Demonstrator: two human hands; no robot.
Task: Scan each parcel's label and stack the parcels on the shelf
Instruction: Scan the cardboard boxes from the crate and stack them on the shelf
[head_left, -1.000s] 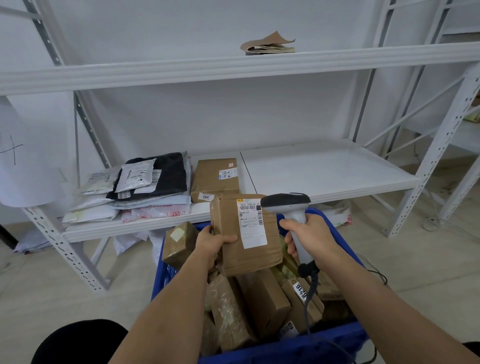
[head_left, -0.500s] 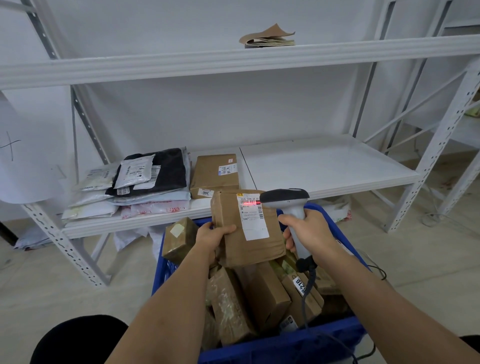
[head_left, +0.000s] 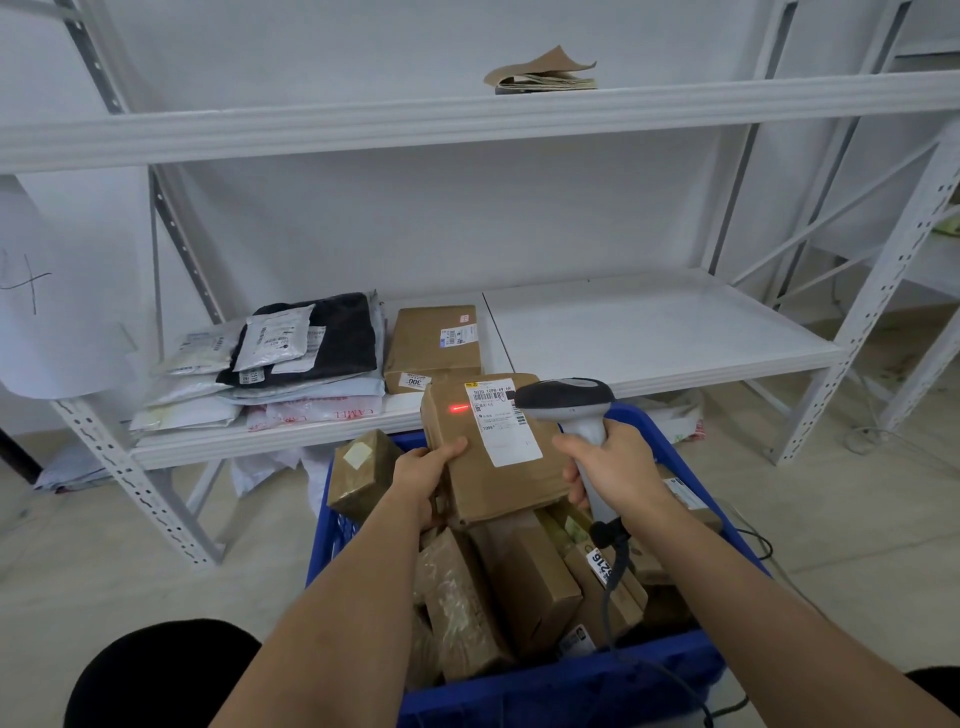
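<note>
My left hand (head_left: 423, 470) grips the left edge of a brown cardboard parcel (head_left: 478, 483) and holds it tilted above the blue bin (head_left: 545, 691). A white shipping label (head_left: 501, 421) faces me on its top. My right hand (head_left: 610, 475) grips the handle of a grey barcode scanner (head_left: 566, 400), whose head sits just right of the label. A red scan line (head_left: 458, 408) glows on the cardboard left of the label. On the low white shelf (head_left: 649, 338) lie a brown box (head_left: 434, 340) and a pile of mailer bags (head_left: 275, 369).
The blue bin holds several more brown parcels (head_left: 519, 577). The scanner's cable (head_left: 613, 587) hangs down over them. A folded brown packet (head_left: 543, 73) lies on the upper shelf. White shelf posts (head_left: 883, 291) stand right and left. A numbered paper sheet (head_left: 47, 291) hangs at left.
The scanner's red line came on and has shifted from the label's top onto the bare cardboard to its left. Parcel and both hands stay nearly where they were.
</note>
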